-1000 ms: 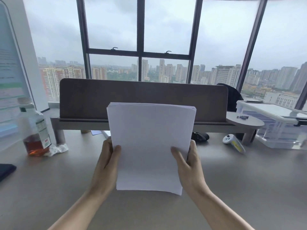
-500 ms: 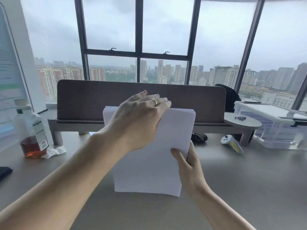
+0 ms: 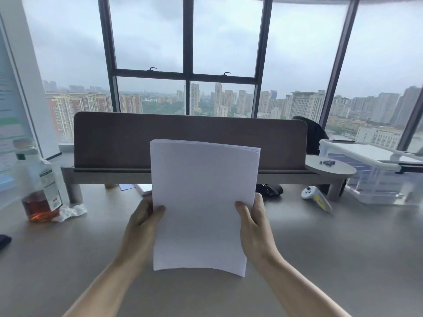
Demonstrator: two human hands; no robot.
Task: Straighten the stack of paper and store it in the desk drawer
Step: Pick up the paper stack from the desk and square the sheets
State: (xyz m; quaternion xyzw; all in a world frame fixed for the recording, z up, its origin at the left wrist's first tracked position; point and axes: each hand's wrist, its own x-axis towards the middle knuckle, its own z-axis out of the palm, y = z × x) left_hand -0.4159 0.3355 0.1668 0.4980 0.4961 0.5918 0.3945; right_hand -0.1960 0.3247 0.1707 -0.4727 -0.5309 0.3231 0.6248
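A thick stack of white paper (image 3: 202,202) stands upright on its bottom edge on the grey desk (image 3: 332,243), in the middle of the view. My left hand (image 3: 143,221) grips the stack's left edge, thumb on the front. My right hand (image 3: 254,221) grips the right edge the same way. The top edges of the sheets look nearly level, slightly fanned at the right corner. No drawer is in view.
A brown divider panel on a low shelf (image 3: 190,143) runs behind the paper. At left stand a bottle of amber liquid (image 3: 39,186) and crumpled wrap (image 3: 73,211). At right are a white controller (image 3: 317,199), a round stand (image 3: 330,171) and a clear plastic bin (image 3: 375,175).
Half a second ago my left hand was on top of the stack, pressing its upper edge. It has dropped back to grip the left edge, as it did one second ago.
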